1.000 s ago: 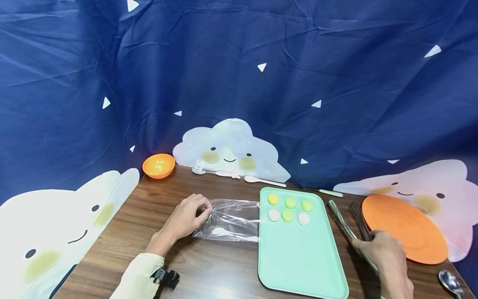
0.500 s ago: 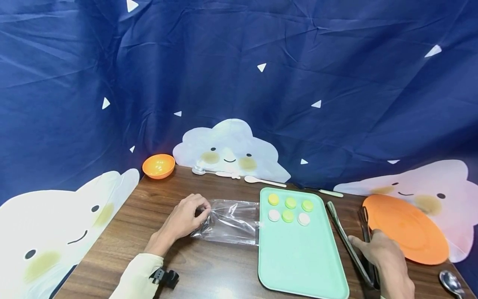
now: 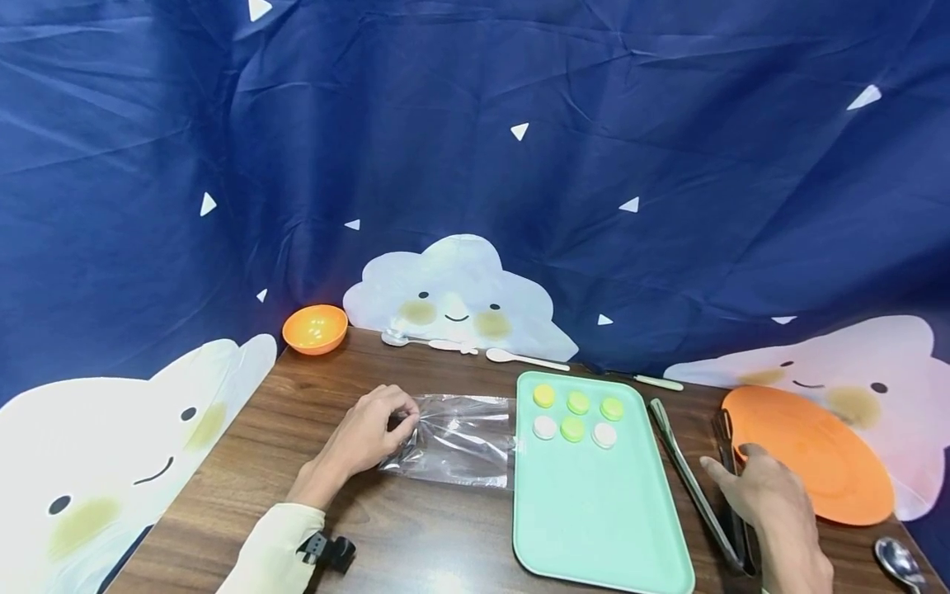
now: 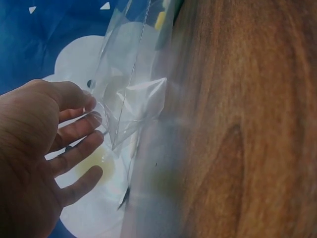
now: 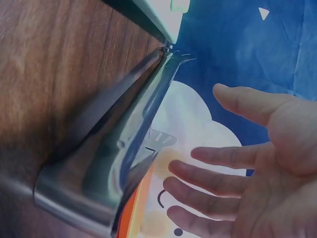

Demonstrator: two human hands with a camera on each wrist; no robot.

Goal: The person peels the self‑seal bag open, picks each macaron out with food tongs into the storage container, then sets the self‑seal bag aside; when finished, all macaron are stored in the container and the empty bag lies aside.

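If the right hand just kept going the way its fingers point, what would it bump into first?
Most likely the metal tongs: the right hand hovers open just over their arms, fingers aimed along them. Depth is unclear; the orange plate lies alongside.

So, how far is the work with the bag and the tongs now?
Early stage. Laid out: six round pieces sit on the green tray. In hand: the left hand pinches one end of the clear plastic bag, flat on the table. The right hand is open over the metal tongs, not gripping them. Left: nothing is in the bag, and the orange plate holds nothing.
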